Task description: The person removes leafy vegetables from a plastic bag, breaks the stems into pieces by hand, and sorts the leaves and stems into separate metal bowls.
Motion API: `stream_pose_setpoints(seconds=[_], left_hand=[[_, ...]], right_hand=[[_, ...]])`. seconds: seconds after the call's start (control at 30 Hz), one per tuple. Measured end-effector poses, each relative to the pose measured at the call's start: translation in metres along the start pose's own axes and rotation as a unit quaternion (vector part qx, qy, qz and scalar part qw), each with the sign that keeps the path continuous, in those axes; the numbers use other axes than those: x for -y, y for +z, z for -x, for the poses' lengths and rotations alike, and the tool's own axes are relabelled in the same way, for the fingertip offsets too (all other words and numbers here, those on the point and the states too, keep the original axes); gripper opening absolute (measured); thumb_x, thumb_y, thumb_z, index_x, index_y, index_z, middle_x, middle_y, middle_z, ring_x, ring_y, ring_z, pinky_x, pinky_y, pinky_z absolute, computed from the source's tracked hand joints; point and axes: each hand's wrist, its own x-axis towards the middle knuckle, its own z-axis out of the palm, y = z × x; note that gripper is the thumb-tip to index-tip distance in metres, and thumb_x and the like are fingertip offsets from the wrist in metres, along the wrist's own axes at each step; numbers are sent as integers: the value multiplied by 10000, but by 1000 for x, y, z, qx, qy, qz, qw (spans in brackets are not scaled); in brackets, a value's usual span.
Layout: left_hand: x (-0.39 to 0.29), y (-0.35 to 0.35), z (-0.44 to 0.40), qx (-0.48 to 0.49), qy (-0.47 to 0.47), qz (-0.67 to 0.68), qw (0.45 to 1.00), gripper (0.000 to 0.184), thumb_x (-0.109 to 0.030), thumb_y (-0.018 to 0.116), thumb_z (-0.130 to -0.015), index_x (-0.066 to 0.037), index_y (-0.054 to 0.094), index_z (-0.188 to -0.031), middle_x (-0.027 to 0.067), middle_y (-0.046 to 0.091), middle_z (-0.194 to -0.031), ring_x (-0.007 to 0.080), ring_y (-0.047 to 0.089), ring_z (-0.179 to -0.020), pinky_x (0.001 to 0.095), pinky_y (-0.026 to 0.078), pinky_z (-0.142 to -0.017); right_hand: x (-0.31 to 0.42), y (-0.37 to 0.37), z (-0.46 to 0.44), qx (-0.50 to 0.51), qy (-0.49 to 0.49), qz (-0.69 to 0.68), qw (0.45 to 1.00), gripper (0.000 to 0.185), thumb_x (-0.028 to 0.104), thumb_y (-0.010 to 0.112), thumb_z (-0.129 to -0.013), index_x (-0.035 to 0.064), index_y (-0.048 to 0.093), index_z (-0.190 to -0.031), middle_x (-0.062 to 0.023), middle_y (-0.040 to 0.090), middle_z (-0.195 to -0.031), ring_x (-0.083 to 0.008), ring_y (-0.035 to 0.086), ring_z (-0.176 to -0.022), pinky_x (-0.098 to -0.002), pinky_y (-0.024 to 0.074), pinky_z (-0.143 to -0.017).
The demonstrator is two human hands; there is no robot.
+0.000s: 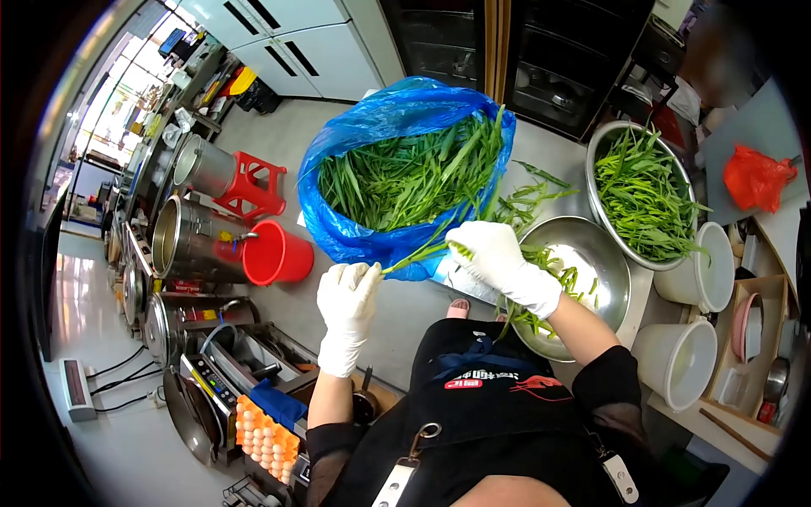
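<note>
No wording could be read for certain. Black apron (498,431) bore a row of white characters (492,373), apparently Chinese, too small to make out; red patch (462,384) just beside carried white lettering, equally illegible. Control panel (209,382), lower left: markings blurred.

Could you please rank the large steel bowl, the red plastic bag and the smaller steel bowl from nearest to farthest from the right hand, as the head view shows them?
Nearest to the right hand first:
1. smaller steel bowl, just to its right
2. large steel bowl, farther right, past the smaller one
3. red plastic bag, near the picture's right edge
</note>
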Motion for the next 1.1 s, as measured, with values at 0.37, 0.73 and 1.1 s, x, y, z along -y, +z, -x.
stream_pose_setpoints(seconds=[0.37,0.73,1.1], left_hand=[[-6,28,-2,99,-231,187,950,225,-133,780,-726,-71,737,-939,48,588,-757,227,568,-752,335,466,-666],[-29,31,-19,196,-321,455,807,127,-53,662,-865,13,691,-970,25,571,-778,147,537,-737,257,421,-682],[-84,58,-45,199,-201,521,806,228,-27,648,-833,-45,726,-1046,72,616,-841,174,572,-768,268,450,-707]], right_hand=[[-4,-31,-23,-168,32,-87,981,80,116,682,-810,54,682,-860,-62,683,-963,-159,620,-622,-263,493,-560],[27,2,-3,-72,-168,55,982,220,165,635,-749,108,628,-961,-13,564,-811,-170,567,-707,-310,464,-590],[-24,-139,53,-247,316,-360,842,111,55,625,-877,48,706,-953,-14,681,-904,-63,540,-729,-208,436,-671]])
